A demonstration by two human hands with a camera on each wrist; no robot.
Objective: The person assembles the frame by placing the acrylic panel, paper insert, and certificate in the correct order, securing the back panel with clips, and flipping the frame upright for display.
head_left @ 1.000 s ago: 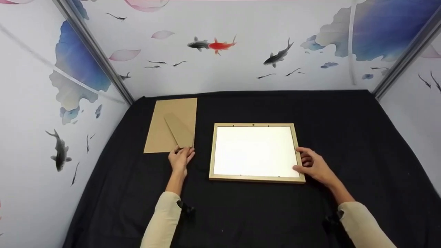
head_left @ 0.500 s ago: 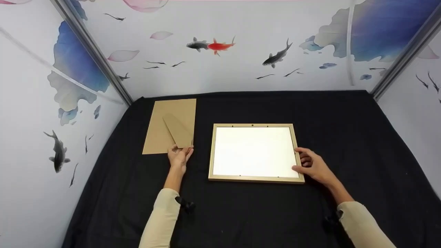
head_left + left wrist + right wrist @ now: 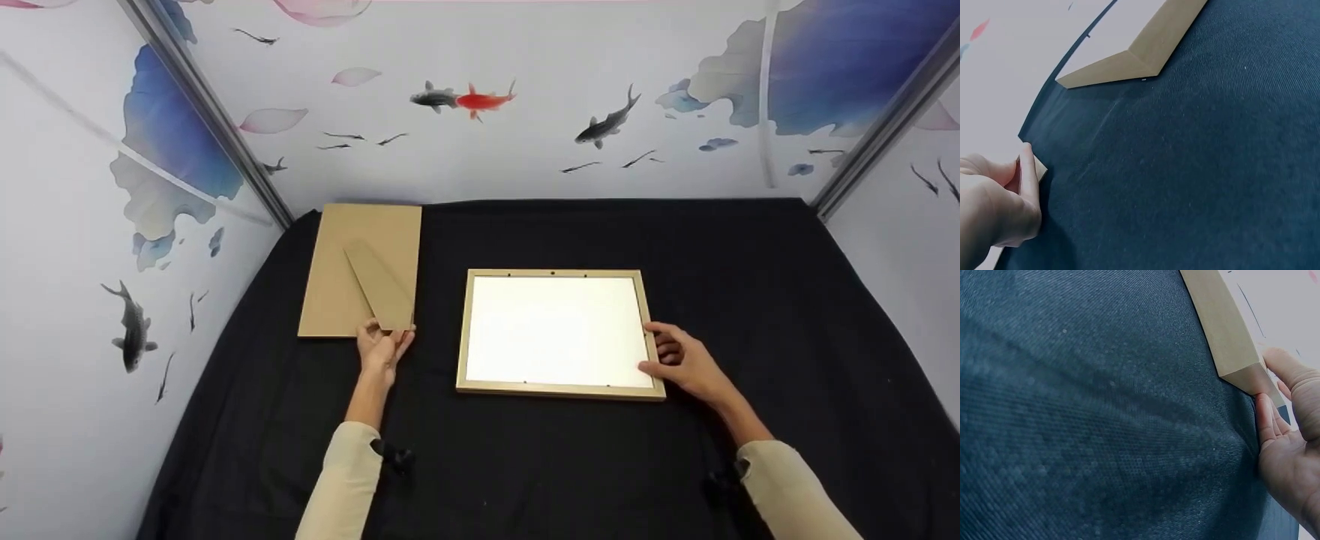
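Note:
A light wood-coloured picture frame (image 3: 559, 391) lies on the black cloth, with a bright white panel (image 3: 555, 330) inside its rim. My right hand (image 3: 686, 367) holds the frame's right side, thumb over the rim and fingers against the outer edge; the right wrist view shows those fingers (image 3: 1265, 419) close to the frame corner (image 3: 1241, 374). To the left is a brown backing board (image 3: 330, 285) with a tapered stand leg (image 3: 386, 296) on its face. My left hand (image 3: 379, 354) pinches the lower end of that leg. Most of the board is hidden in the left wrist view.
Black cloth (image 3: 540, 465) covers the table. White panels (image 3: 510, 157) printed with fish and leaves enclose its back and sides, joined by metal posts (image 3: 217, 127). A strip of cloth separates the board from the frame.
The backing board has shifted slightly left and looks larger in the head view, its far edge now reaching the back of the table. My left hand moved left with it. Right hand and frame stay put.

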